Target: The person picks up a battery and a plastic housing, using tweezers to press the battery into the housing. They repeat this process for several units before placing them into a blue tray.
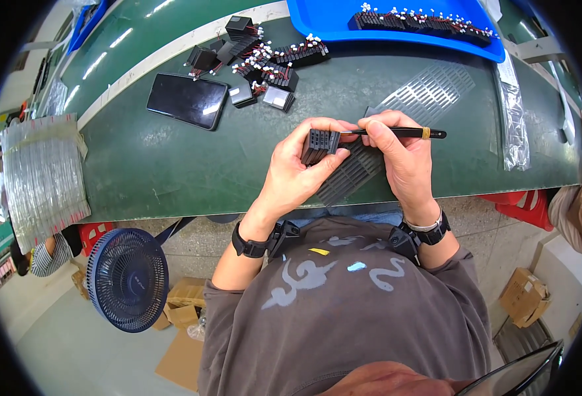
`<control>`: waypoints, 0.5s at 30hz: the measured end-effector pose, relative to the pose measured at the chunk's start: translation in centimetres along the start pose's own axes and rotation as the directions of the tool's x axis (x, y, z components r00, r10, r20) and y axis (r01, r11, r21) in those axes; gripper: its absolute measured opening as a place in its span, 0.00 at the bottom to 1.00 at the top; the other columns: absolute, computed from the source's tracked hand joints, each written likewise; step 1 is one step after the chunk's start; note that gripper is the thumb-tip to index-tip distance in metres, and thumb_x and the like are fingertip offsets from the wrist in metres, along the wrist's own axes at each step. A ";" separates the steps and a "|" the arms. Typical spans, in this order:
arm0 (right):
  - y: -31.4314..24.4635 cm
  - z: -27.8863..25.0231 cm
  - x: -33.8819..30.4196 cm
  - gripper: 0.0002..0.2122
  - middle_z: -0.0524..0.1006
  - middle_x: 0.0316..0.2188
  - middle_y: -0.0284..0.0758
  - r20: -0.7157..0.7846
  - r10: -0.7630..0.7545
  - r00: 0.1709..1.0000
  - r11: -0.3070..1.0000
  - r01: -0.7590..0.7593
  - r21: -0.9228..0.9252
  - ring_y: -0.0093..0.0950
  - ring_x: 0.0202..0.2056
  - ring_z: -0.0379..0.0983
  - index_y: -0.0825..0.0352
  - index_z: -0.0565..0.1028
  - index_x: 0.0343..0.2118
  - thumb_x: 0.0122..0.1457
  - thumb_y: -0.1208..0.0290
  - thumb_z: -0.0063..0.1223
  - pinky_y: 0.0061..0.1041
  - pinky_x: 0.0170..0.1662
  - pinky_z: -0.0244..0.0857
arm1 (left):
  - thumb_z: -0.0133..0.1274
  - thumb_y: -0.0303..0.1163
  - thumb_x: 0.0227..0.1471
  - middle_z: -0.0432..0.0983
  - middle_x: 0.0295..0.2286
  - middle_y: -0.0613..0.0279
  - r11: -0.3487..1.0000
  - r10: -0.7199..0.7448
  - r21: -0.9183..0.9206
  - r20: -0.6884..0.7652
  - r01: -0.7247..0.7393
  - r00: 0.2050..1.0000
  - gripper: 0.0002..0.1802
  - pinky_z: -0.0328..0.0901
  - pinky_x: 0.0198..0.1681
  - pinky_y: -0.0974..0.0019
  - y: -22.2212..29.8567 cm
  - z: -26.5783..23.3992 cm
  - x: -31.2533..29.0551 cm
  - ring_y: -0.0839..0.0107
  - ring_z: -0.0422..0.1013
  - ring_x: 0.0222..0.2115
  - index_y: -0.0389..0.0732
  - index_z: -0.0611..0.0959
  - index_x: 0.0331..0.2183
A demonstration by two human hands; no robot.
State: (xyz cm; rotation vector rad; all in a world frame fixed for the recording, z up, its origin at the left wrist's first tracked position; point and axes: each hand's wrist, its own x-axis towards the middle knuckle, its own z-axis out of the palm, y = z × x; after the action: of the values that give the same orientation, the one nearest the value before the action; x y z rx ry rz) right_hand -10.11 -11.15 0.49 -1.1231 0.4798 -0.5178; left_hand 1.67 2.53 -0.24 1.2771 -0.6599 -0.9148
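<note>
My left hand (289, 173) grips a small stack of black slotted blocks (320, 146) between thumb and fingers, just above the table's near part. My right hand (400, 155) pinches a slim black tool (413, 132) with a yellow band near its rear end. Its thin metal tip points left and meets the right side of the stack, close to my left fingertips; whether it enters the stack is too small to tell. Beneath both hands lies a slotted grid sheet (429, 92), dark at its near end and shiny at its far end.
Small black parts with red wires and white connectors (264, 63) lie beyond my left hand, beside a dark phone (188, 100). A blue tray (396, 45) holds a row of them. Clear plastic packs (45, 175) hang at left; a fan (128, 280) stands below the edge.
</note>
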 end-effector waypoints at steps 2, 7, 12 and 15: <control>0.0 0.0 0.0 0.06 0.76 0.31 0.32 0.001 0.000 1.000 1.000 0.000 0.001 0.19 0.32 0.68 0.73 0.77 0.34 0.61 0.74 0.57 0.20 0.40 0.63 | 0.55 0.18 0.55 0.76 0.44 0.58 1.000 0.001 -0.011 0.000 -0.001 1.000 0.16 0.71 0.48 0.69 -0.1 0.0 0.0 0.74 0.73 0.46 0.34 0.76 0.46; 0.0 0.1 -0.1 0.06 0.76 0.30 0.31 0.000 -0.015 1.000 1.000 0.015 -0.015 0.19 0.32 0.68 0.72 0.78 0.34 0.61 0.74 0.57 0.20 0.40 0.63 | 0.55 0.18 0.55 0.77 0.44 0.58 1.000 -0.006 -0.026 -0.005 0.006 1.000 0.16 0.71 0.49 0.69 -0.2 0.0 0.0 0.73 0.73 0.46 0.34 0.76 0.46; 0.1 0.2 -0.2 0.06 0.75 0.29 0.30 0.018 -0.080 0.997 0.991 0.082 -0.102 0.18 0.32 0.68 0.72 0.77 0.35 0.62 0.74 0.56 0.20 0.39 0.63 | 0.55 0.17 0.55 0.75 0.45 0.52 1.000 -0.012 -0.017 -0.002 0.012 1.000 0.14 0.73 0.50 0.62 0.1 0.0 0.0 0.64 0.73 0.49 0.30 0.75 0.44; 0.7 -0.1 -0.4 0.08 0.77 0.33 0.33 -0.067 -0.194 0.979 0.963 0.177 -0.202 0.20 0.35 0.71 0.72 0.77 0.38 0.65 0.71 0.52 0.22 0.43 0.65 | 0.55 0.17 0.55 0.75 0.45 0.52 1.000 0.016 -0.016 0.012 -0.015 1.000 0.14 0.73 0.50 0.62 0.1 -0.1 0.1 0.65 0.73 0.49 0.31 0.74 0.45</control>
State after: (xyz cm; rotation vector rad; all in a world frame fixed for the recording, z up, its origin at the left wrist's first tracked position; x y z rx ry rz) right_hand -10.35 -10.76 -0.17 -1.3463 0.5111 -0.6963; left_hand 1.86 2.51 -0.19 1.2518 -0.6705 -0.9143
